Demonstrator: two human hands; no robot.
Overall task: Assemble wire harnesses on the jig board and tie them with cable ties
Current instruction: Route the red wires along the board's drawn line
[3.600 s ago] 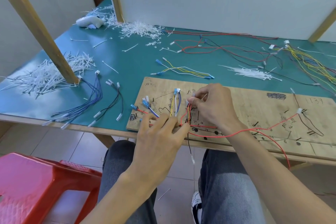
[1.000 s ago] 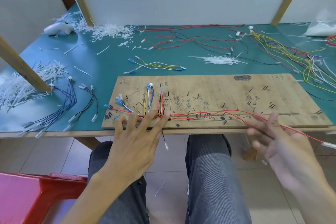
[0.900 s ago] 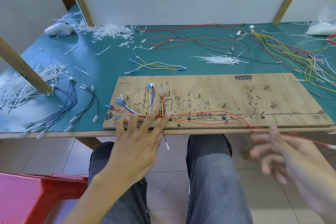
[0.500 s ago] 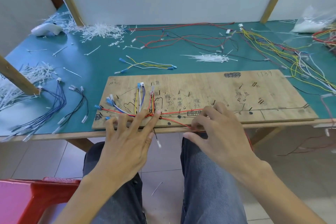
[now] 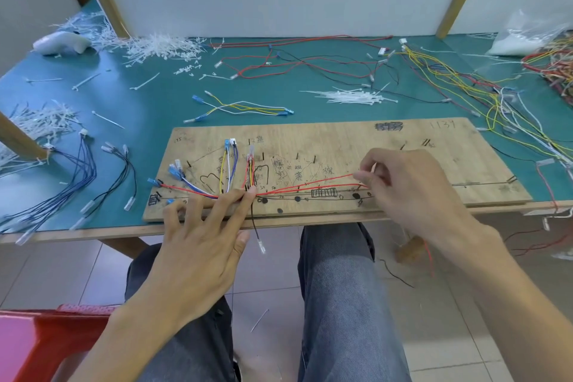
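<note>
A wooden jig board [image 5: 341,139] with pins and pen marks lies at the table's near edge. Red, yellow, white and blue wires [image 5: 229,164] run between the pins on its left part. My left hand [image 5: 201,232] lies flat with spread fingers, pressing the wire bundle down near the board's front edge. Two red wires [image 5: 310,186] stretch from there to the right. My right hand [image 5: 412,189] is over the board's middle right and pinches the red wires between thumb and fingers. A black wire [image 5: 255,226] hangs off the front edge.
A bundle of white cable ties [image 5: 353,98] lies behind the board. Loose yellow-white wires [image 5: 242,108], blue wires [image 5: 77,170], red and black wires [image 5: 310,62] and a yellow tangle [image 5: 496,102] cover the green table. Cut tie scraps [image 5: 155,46] are piled far left. A red stool [image 5: 34,341] stands lower left.
My right hand has moved from the board's front edge up and right along the board, pulling the red wires taut. My left hand has stayed pressed on the bundle.
</note>
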